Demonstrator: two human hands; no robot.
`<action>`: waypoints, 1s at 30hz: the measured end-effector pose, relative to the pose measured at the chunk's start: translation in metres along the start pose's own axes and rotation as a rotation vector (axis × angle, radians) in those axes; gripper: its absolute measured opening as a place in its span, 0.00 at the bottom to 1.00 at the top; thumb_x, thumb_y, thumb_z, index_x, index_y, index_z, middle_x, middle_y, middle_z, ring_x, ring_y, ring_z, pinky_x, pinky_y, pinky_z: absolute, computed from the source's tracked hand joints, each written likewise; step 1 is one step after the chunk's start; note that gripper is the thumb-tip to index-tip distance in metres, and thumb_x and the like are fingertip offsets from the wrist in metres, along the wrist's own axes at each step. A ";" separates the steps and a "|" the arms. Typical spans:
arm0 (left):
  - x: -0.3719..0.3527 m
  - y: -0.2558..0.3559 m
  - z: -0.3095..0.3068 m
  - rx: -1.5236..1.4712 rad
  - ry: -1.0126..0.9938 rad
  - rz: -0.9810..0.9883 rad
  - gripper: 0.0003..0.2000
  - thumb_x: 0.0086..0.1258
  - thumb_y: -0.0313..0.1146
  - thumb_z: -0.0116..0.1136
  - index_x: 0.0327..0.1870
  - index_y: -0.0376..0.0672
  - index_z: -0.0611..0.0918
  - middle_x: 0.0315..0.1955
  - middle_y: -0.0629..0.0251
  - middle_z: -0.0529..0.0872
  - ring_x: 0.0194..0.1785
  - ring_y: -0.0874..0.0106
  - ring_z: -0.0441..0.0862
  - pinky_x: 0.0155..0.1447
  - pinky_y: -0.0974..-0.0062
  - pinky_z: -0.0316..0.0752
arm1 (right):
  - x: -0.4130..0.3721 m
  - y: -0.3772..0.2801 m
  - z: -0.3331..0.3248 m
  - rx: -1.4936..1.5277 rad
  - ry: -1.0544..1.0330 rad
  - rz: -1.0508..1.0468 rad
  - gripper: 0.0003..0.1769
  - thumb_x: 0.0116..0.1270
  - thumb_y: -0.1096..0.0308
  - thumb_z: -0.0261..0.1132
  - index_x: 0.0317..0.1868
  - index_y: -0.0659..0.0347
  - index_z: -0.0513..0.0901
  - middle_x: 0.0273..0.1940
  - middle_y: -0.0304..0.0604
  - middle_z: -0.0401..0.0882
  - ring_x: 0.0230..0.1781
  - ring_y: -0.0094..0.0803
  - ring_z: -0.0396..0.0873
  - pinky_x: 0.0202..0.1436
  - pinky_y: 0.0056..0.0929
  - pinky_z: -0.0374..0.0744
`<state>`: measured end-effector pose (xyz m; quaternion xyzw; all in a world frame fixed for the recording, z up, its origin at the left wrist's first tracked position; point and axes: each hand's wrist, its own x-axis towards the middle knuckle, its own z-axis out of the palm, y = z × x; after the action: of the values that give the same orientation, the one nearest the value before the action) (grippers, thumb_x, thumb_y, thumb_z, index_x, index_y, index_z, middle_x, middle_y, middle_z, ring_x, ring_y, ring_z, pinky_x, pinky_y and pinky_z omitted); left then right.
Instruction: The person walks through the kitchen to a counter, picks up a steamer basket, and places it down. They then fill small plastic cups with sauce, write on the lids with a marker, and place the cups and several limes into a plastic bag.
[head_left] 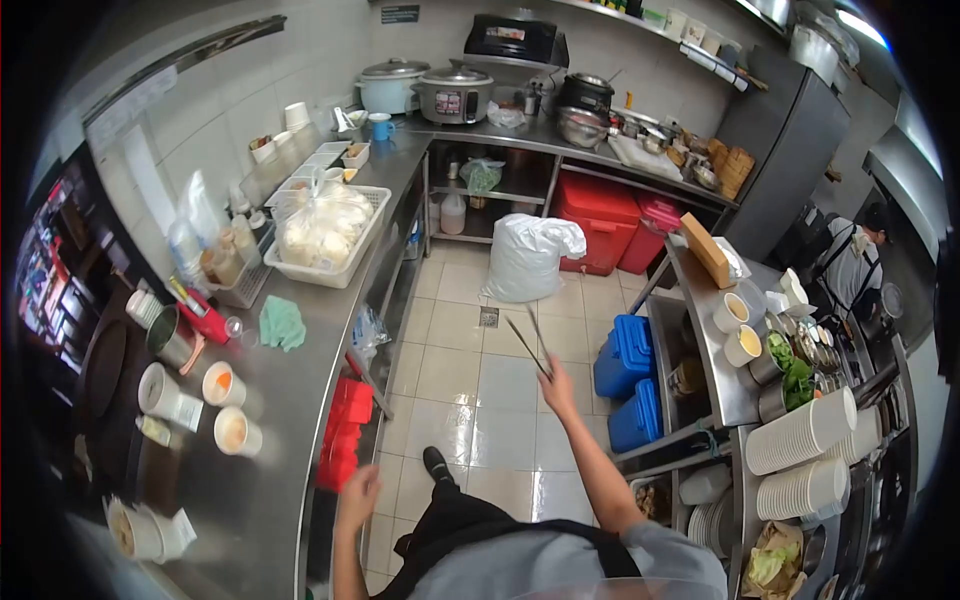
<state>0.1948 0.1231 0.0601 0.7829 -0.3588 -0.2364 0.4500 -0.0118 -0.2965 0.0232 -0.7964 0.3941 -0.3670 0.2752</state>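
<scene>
My right hand is closed around the lower end of metal tongs, whose two arms spread apart and point forward over the tiled floor. Beside the left counter's edge hangs my left hand, fingers curled; nothing can be made out in it. Red containers on a lower shelf are just beyond it. A full white sack stands on the floor ahead of the tongs.
The left counter holds cups, a green cloth and a white basket of bagged items. Blue bins stand by the right table. Stacked bowls are at right. Another person bends at far right.
</scene>
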 end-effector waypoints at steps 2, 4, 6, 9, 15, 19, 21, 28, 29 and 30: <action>0.051 0.030 -0.042 0.175 0.197 0.108 0.12 0.63 0.27 0.52 0.47 0.35 0.77 0.45 0.53 0.79 0.49 0.60 0.77 0.54 0.69 0.70 | 0.076 -0.088 0.026 0.148 -0.032 -0.063 0.24 0.57 0.73 0.63 0.56 0.65 0.70 0.39 0.51 0.76 0.33 0.36 0.77 0.36 0.29 0.75; 0.105 0.045 -0.071 0.140 0.348 0.032 0.12 0.63 0.25 0.50 0.46 0.34 0.77 0.50 0.52 0.76 0.55 0.57 0.73 0.59 0.68 0.66 | 0.134 -0.129 0.056 0.181 -0.033 -0.171 0.23 0.57 0.73 0.64 0.54 0.66 0.71 0.32 0.47 0.74 0.27 0.30 0.75 0.32 0.27 0.74; 0.167 0.031 -0.094 0.242 0.542 0.063 0.11 0.63 0.25 0.50 0.45 0.34 0.78 0.53 0.51 0.74 0.57 0.57 0.72 0.59 0.68 0.65 | 0.183 -0.153 0.090 0.205 -0.041 -0.260 0.23 0.56 0.73 0.64 0.53 0.67 0.72 0.27 0.44 0.72 0.24 0.27 0.74 0.29 0.26 0.73; 0.254 -0.001 -0.121 0.538 0.587 -0.025 0.20 0.63 0.25 0.50 0.58 0.34 0.69 0.63 0.49 0.62 0.66 0.56 0.59 0.66 0.62 0.56 | 0.238 -0.176 0.122 0.313 -0.222 -0.080 0.23 0.59 0.71 0.63 0.54 0.67 0.72 0.30 0.44 0.76 0.24 0.26 0.76 0.26 0.24 0.74; 0.366 -0.069 -0.129 0.771 0.654 -0.339 0.24 0.66 0.27 0.45 0.65 0.36 0.60 0.66 0.50 0.55 0.70 0.57 0.51 0.68 0.57 0.50 | 0.355 -0.189 0.187 0.563 -0.475 0.077 0.21 0.61 0.64 0.62 0.53 0.63 0.75 0.29 0.38 0.79 0.19 0.18 0.75 0.21 0.19 0.72; 0.396 -0.065 -0.125 0.844 0.805 -0.439 0.23 0.67 0.28 0.42 0.65 0.37 0.61 0.66 0.52 0.58 0.69 0.58 0.53 0.68 0.56 0.49 | 0.486 -0.193 0.263 0.394 -0.412 -0.105 0.23 0.61 0.62 0.62 0.54 0.67 0.74 0.33 0.43 0.80 0.26 0.26 0.78 0.30 0.25 0.75; 0.397 -0.058 -0.129 0.814 0.839 -0.464 0.23 0.67 0.27 0.41 0.64 0.37 0.62 0.65 0.53 0.59 0.69 0.58 0.54 0.68 0.55 0.49 | 0.566 -0.210 0.316 0.372 -0.350 -0.200 0.24 0.61 0.62 0.61 0.53 0.70 0.73 0.36 0.50 0.81 0.32 0.35 0.79 0.38 0.31 0.75; 0.412 -0.054 -0.130 0.785 0.918 -0.539 0.22 0.65 0.29 0.43 0.61 0.36 0.67 0.62 0.52 0.65 0.66 0.56 0.59 0.67 0.55 0.50 | 0.839 -0.331 0.495 -0.245 -0.470 -0.482 0.20 0.59 0.60 0.60 0.47 0.65 0.77 0.43 0.54 0.79 0.43 0.50 0.78 0.45 0.41 0.76; 0.415 -0.052 -0.129 0.788 0.923 -0.558 0.21 0.65 0.29 0.43 0.61 0.36 0.67 0.62 0.52 0.65 0.66 0.56 0.60 0.67 0.55 0.50 | 0.867 -0.343 0.521 -0.316 -0.434 -0.460 0.18 0.58 0.61 0.60 0.46 0.64 0.77 0.45 0.54 0.79 0.45 0.49 0.78 0.45 0.42 0.76; 0.419 -0.049 -0.126 0.812 0.932 -0.579 0.22 0.65 0.31 0.44 0.61 0.36 0.67 0.62 0.52 0.66 0.66 0.56 0.60 0.67 0.55 0.51 | 0.890 -0.351 0.546 -0.386 -0.398 -0.439 0.17 0.58 0.62 0.61 0.44 0.64 0.78 0.46 0.54 0.78 0.46 0.48 0.78 0.46 0.43 0.77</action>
<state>0.5636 -0.1177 0.0581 0.9741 0.0362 0.1681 0.1468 0.9493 -0.7645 0.2893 -0.9554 0.2143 -0.1735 0.1055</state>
